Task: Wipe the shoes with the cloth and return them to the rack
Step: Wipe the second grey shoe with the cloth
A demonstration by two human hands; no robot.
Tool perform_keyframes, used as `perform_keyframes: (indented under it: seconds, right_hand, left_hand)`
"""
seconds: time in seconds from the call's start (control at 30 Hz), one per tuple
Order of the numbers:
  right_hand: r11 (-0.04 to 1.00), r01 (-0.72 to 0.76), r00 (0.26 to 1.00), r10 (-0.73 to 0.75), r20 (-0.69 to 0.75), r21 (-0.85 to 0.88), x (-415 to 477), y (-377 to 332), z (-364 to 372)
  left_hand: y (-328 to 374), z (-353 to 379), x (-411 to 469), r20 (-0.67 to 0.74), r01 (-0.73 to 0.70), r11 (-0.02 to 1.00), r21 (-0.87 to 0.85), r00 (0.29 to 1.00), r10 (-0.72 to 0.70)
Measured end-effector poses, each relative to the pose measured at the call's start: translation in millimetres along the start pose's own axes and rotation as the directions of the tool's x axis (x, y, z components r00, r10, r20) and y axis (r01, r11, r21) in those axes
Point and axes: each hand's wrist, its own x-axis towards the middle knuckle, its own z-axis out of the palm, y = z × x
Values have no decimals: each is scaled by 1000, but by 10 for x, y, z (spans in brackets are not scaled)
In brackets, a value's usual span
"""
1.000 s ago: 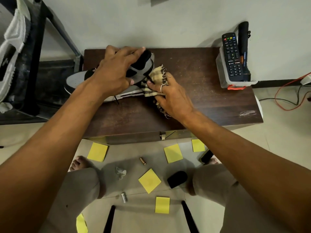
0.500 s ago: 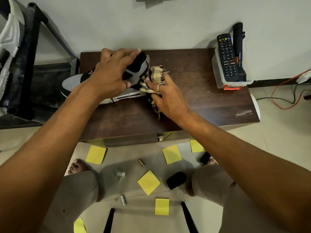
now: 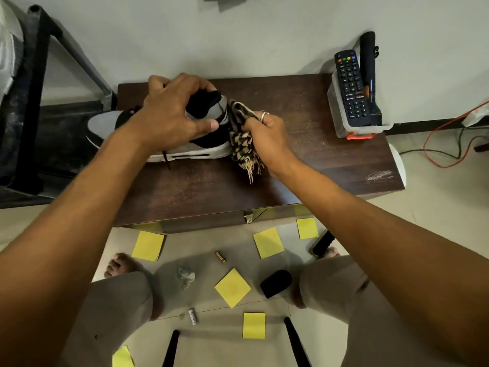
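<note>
Fringed checked cloth (image 3: 239, 139) now against grey-and-black shoe (image 3: 209, 140) heel, right fingers (image 3: 254, 123) tight around it, left fingers (image 3: 204, 125) around shoe.

A silver ring (image 3: 264, 115) sits on a finger of the right hand (image 3: 267, 136). Pale khaki trousers (image 3: 116, 311) stop near the knees. The feet (image 3: 119, 264) are bare.

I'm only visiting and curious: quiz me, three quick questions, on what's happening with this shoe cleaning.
1. True or false: the shoe lies in the person's lap.
2. The right hand holds: A) a sponge B) the cloth C) a spray bottle.
3. Fill in: the yellow sticky notes lie on the ____.
Key: 1 false, it rests on the table, gripped by the left hand; 2 B; 3 floor.
</note>
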Motion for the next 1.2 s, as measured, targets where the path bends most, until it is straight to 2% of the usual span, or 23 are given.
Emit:
perform_keyframes:
  seconds: [0.1,0.27,0.4,0.5,0.6,0.7,0.83,0.93,1.0,1.07,1.2]
  right_hand:
    - [997,29,996,-23,86,-68,-46,6,17]
    - [927,196,966,-127,224,-319,-92,-39,13]
    - [802,324,946,-265,188,-502,-65,-72,-28]
    - [889,312,950,-290,116,-336,-61,-80,18]
    - [924,333,937,-303,175,-187,-121,-69,106]
    - [921,321,938,-277,210,-219,-169,-20,86]
    - [881,319,924,-207,321,-350,-193,69,16]
    - [885,346,935,-299,190,-312,-184,6,20]
    - [909,363,932,-351,91,-205,-191,-46,59]
    - [920,358,930,-337,146,-157,-233,-47,138]
    - [907,332,928,-265,261,-260,-280,51,187]
  left_hand:
    - [-161,-138,2,99,-53,998,22,994,50]
    - [-303,-200,39,109,-95,985,140,991,80]
    - [-268,-199,16,104,-97,989,108,991,86]
    - [-255,-210,0,115,-71,995,65,991,63]
    - [-311,-206,-6,139,-75,996,42,988,69]
    - [-353,-214,4,171,-95,995,16,981,91]
    - [-368,-219,30,175,-106,994,18,979,101]
    - [-373,-200,30,164,-82,996,-19,983,84]
    - [-369,-125,34,101,-72,997,-38,992,76]
    - [-349,-22,17,10,-79,995,-57,997,80]
    - [-312,118,-7,-110,-87,993,-81,991,77]
